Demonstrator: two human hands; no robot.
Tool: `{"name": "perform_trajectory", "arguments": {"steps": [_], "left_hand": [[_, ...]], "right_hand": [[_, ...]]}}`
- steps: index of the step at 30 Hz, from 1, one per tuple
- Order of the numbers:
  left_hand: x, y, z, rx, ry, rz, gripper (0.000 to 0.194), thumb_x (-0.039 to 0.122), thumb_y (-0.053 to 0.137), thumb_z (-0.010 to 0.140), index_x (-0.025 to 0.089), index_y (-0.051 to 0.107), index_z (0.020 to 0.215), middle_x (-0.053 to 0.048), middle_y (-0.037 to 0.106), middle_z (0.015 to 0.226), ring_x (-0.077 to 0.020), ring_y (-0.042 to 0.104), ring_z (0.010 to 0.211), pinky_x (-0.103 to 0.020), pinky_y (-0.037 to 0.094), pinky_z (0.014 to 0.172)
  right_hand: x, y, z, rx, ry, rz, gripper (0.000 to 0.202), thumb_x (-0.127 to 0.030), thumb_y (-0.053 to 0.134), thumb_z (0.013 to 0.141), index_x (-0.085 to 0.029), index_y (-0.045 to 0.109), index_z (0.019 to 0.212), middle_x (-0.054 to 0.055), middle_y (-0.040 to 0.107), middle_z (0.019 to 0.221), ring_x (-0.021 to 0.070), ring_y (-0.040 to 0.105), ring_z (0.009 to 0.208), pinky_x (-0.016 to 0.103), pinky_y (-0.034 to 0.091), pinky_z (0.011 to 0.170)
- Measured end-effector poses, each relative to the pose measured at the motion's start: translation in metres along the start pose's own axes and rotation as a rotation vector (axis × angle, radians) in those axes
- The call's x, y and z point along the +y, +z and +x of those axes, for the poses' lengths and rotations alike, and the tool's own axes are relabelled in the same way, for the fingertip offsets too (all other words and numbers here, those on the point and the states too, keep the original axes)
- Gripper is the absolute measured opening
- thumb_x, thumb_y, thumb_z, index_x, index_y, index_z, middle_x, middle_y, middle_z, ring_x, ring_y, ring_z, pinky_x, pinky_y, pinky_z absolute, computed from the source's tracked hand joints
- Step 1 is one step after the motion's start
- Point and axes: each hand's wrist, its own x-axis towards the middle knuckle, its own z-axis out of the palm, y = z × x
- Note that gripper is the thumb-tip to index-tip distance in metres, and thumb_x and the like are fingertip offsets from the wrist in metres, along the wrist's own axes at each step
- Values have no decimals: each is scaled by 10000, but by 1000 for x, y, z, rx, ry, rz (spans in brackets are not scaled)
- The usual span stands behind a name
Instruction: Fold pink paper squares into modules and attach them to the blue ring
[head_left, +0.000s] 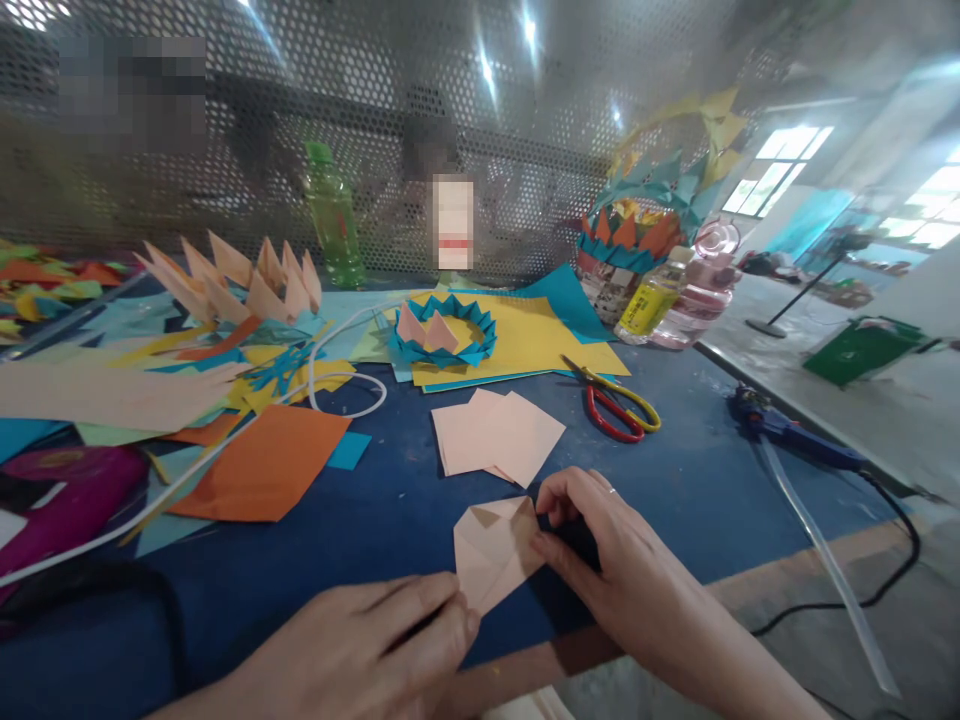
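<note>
Near the front edge of the blue table, a partly folded pink paper square (pixel 495 550) lies between my hands, with creases and folded corners showing. My left hand (pixel 390 625) has its fingers together, the tips on the paper's lower left corner. At the right corner, my right hand (pixel 592 540) pinches the paper between thumb and bent fingers; a ring is on one finger. Just beyond is a loose stack of flat pink paper squares (pixel 499 435). Farther back, a ring of folded blue paper (pixel 446 335) with two pink points rests on yellow sheets (pixel 540 330).
Scissors (pixel 615 400) with red and yellow handles lie right of the squares. A blue glue gun (pixel 795 435) with a clear stick is at the right edge. An orange sheet (pixel 262 465), white cable (pixel 202 460) and pink folded crown (pixel 240 285) are left. Bottles (pixel 652 300) stand behind.
</note>
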Motion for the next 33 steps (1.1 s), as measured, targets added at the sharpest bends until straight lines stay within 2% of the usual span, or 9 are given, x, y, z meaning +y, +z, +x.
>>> {"name": "perform_trajectory", "arguments": {"steps": [6, 8, 11, 14, 18, 21, 26, 33], "left_hand": [[1, -9, 8, -52, -13, -81, 373, 189, 288, 988, 202, 641, 869, -17, 685, 795, -144, 604, 726, -187, 496, 642], [1, -15, 11, -112, -12, -87, 351, 164, 281, 966, 197, 627, 917, -21, 690, 830, -145, 613, 738, -187, 501, 645], [0, -22, 13, -168, -79, -22, 376, 72, 331, 874, 166, 578, 1141, -50, 686, 1056, -161, 626, 953, -200, 514, 813], [-4, -20, 9, -189, -234, -14, 486, 17, 362, 828, 170, 510, 1266, -72, 598, 1269, -176, 550, 1179, -248, 473, 983], [-13, -12, 5, -233, -370, -115, 412, 63, 359, 926, 229, 475, 1285, -62, 531, 1349, -157, 512, 1250, -276, 468, 1022], [-18, -8, 5, -258, -403, -176, 370, 92, 396, 936, 247, 468, 1263, -47, 542, 1340, -157, 512, 1250, -300, 462, 1039], [-26, -5, 6, -291, -383, -176, 392, 97, 415, 933, 248, 460, 1291, -37, 590, 1285, -164, 545, 1200, -324, 464, 1036], [-43, -3, 4, -330, -123, -35, 524, 6, 418, 850, 232, 485, 1318, -66, 539, 1369, -214, 487, 1277, -421, 404, 1094]], "right_hand": [[0, 5, -3, 76, -22, -28, 172, -62, 567, 874, -223, 506, 869, -13, 567, 858, 170, 508, 832, 313, 389, 764], [1, 9, -6, 126, -67, -53, 157, -72, 560, 886, -218, 522, 841, -5, 580, 851, 178, 507, 827, 313, 390, 741], [-1, 15, -10, 210, -181, -124, 154, -70, 515, 913, -210, 564, 874, 16, 607, 869, 190, 508, 816, 328, 400, 738], [-7, 22, -16, 270, -298, -189, 179, -62, 500, 917, -201, 602, 965, 33, 645, 900, 197, 532, 809, 340, 424, 743], [-17, 31, -22, 286, -408, -231, 195, -71, 510, 906, -173, 634, 1017, 53, 681, 905, 196, 579, 783, 330, 474, 716], [-21, 36, -25, 313, -461, -246, 198, -81, 495, 910, -146, 657, 1004, 70, 697, 906, 193, 603, 762, 313, 507, 683], [-22, 39, -26, 391, -509, -244, 209, -66, 492, 903, -129, 670, 991, 75, 711, 900, 188, 633, 774, 292, 547, 692], [-20, 41, -30, 379, -487, -207, 188, -96, 501, 919, -138, 665, 1002, 75, 711, 929, 184, 650, 830, 292, 569, 759]]}}
